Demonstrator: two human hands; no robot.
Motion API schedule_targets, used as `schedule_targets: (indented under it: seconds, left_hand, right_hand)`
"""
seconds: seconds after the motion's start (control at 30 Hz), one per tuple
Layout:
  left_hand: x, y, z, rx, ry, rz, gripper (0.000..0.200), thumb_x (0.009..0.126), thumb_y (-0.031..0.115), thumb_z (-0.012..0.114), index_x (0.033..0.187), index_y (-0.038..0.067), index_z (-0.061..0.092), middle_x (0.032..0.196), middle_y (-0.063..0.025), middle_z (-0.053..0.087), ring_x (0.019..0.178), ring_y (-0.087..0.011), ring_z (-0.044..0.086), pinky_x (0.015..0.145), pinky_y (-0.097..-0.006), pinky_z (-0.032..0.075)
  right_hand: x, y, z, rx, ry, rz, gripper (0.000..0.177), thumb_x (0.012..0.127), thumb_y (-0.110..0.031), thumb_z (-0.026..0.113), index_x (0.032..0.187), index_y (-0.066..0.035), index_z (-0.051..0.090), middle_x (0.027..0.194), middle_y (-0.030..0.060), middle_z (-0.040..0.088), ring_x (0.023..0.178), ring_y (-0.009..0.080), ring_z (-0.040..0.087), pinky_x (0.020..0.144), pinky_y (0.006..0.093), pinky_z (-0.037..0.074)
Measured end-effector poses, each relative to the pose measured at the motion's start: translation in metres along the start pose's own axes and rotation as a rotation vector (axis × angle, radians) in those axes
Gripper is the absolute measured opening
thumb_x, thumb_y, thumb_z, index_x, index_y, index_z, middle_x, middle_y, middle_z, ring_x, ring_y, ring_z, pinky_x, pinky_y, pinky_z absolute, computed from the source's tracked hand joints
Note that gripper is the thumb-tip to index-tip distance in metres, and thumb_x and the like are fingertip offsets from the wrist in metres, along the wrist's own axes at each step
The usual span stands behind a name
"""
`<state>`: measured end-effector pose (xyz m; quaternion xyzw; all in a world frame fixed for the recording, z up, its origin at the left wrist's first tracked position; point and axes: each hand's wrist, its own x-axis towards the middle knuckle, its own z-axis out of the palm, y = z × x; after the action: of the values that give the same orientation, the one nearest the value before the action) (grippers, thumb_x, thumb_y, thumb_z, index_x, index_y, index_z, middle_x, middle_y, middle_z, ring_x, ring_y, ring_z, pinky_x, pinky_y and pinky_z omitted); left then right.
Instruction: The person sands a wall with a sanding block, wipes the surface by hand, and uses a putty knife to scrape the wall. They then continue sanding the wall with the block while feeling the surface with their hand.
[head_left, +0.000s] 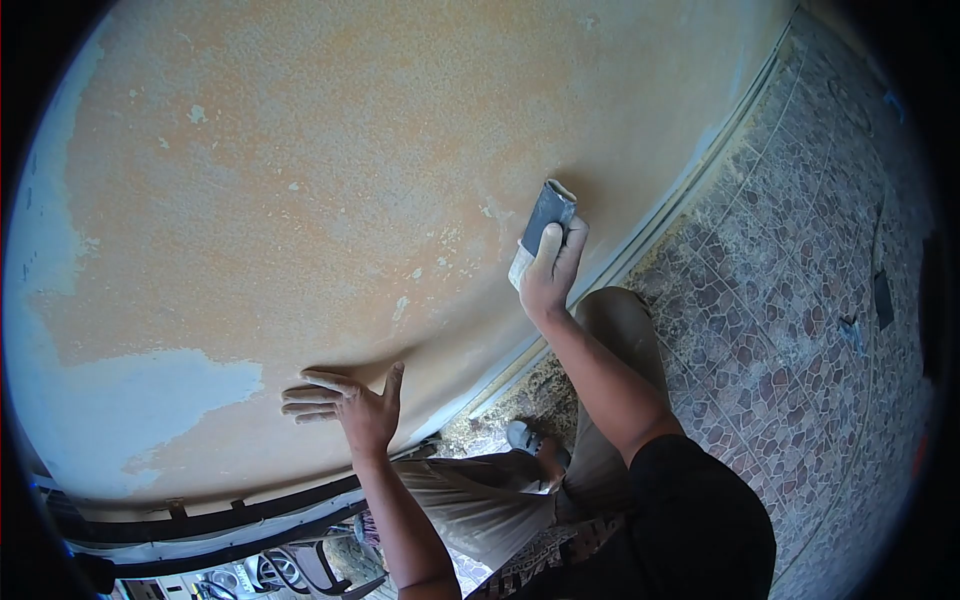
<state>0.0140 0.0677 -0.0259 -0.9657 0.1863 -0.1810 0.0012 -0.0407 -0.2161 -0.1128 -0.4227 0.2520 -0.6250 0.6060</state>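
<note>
A wall (300, 200) with worn orange paint and pale bare patches fills the upper left of the head view. My left hand (350, 402) lies against its lower part, fingers spread and dusty, holding nothing. Higher and to the right, my right hand (552, 262) grips a dark grey sanding block (548, 215), thumb on the near side and fingers round it. The block rests on or very close to the wall surface; exact contact is hard to tell.
A pale trim strip (640, 240) edges the wall. Dusty stone-patterned floor (780, 300) spreads to the right, with a dark flat object (883, 300) on it. My sandalled foot (528, 438) is near the wall base. Assorted items (250, 575) sit at bottom left.
</note>
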Motion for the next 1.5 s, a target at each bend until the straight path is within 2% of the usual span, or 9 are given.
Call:
schedule_targets:
  seconds: [0.17,0.23,0.43,0.7,0.83,1.03,1.17,1.37,1.5]
  left_hand:
    - [-0.002,0.007,-0.004,0.016,-0.004,-0.004,0.149,0.076,0.082,0.064,0.147,-0.014,-0.026,0.140,-0.0558,-0.030,0.130,-0.0726,-0.029,0.100,-0.0834,-0.010]
    - [-0.002,0.008,-0.006,-0.009,-0.028,-0.011,0.149,0.077,0.082,0.064,0.146,-0.016,-0.026,0.139,-0.0571,-0.029,0.129,-0.0735,-0.028,0.100,-0.0834,-0.010]
    - [-0.002,0.006,-0.002,0.022,-0.005,0.027,0.149,0.077,0.081,0.064,0.144,-0.019,-0.024,0.137,-0.0600,-0.026,0.128,-0.0757,-0.026,0.099,-0.0841,-0.008]
    - [-0.006,0.003,0.000,0.069,-0.061,0.008,0.149,0.078,0.079,0.065,0.143,-0.020,-0.026,0.136,-0.0603,-0.026,0.128,-0.0767,-0.025,0.099,-0.0841,-0.008]
    - [-0.001,0.009,-0.004,0.052,-0.032,0.002,0.149,0.077,0.078,0.066,0.144,-0.019,-0.026,0.137,-0.0594,-0.027,0.128,-0.0759,-0.027,0.099,-0.0837,-0.009]
    - [-0.005,0.005,-0.003,0.041,-0.065,-0.012,0.149,0.078,0.078,0.066,0.144,-0.018,-0.025,0.137,-0.0594,-0.027,0.128,-0.0754,-0.028,0.100,-0.0837,-0.009]
    - [0.000,0.010,0.000,0.007,0.001,0.021,0.149,0.077,0.078,0.067,0.145,-0.018,-0.024,0.137,-0.0593,-0.027,0.128,-0.0753,-0.027,0.100,-0.0840,-0.008]
    - [0.002,0.009,-0.007,0.027,-0.082,-0.025,0.148,0.077,0.078,0.066,0.145,-0.018,-0.024,0.138,-0.0594,-0.025,0.128,-0.0758,-0.026,0.100,-0.0845,-0.006]
    - [-0.001,0.005,-0.005,0.070,-0.135,-0.031,0.148,0.077,0.078,0.066,0.145,-0.018,-0.024,0.138,-0.0592,-0.026,0.129,-0.0759,-0.025,0.100,-0.0843,-0.005]
  right_hand:
    - [0.011,-0.025,0.002,-0.232,-0.105,-0.155,0.030,0.101,-0.016,0.059,0.121,0.001,0.045,0.103,0.0156,0.054,0.084,0.0248,0.055,0.077,0.0414,0.047]
    - [0.025,-0.039,0.009,-0.539,-0.101,-0.547,0.033,0.095,-0.010,0.066,0.118,0.002,0.046,0.099,0.0195,0.054,0.082,0.0353,0.056,0.072,0.0461,0.046]
    - [0.002,0.002,0.008,-0.583,-0.127,-0.596,0.030,0.092,-0.006,0.067,0.113,0.003,0.046,0.100,0.0232,0.055,0.085,0.0440,0.058,0.071,0.0505,0.046]
    - [0.042,-0.051,0.028,-0.586,-0.129,-0.337,0.030,0.097,-0.008,0.064,0.117,0.006,0.045,0.095,0.0220,0.059,0.084,0.0425,0.061,0.078,0.0454,0.049]
    - [-0.009,0.002,0.010,-0.626,-0.111,-0.516,0.027,0.096,-0.011,0.065,0.106,0.003,0.044,0.098,0.0244,0.054,0.084,0.0443,0.058,0.071,0.0507,0.046]
    - [0.012,-0.042,0.014,-0.607,-0.206,-0.291,0.027,0.098,-0.012,0.063,0.111,0.004,0.045,0.093,0.0251,0.059,0.084,0.0467,0.060,0.073,0.0494,0.046]
    - [0.004,-0.013,0.010,-0.647,-0.154,-0.432,0.028,0.099,-0.014,0.062,0.113,0.004,0.045,0.094,0.0262,0.059,0.084,0.0481,0.059,0.073,0.0504,0.046]
    - [-0.024,0.008,0.002,-0.407,-0.181,-0.118,0.035,0.104,-0.019,0.057,0.124,0.006,0.041,0.107,0.0230,0.058,0.096,0.0361,0.060,0.082,0.0443,0.047]
    - [0.017,-0.020,0.008,-0.100,0.136,-0.022,0.034,0.107,-0.024,0.052,0.124,0.003,0.041,0.108,0.0176,0.059,0.094,0.0246,0.060,0.084,0.0404,0.049]
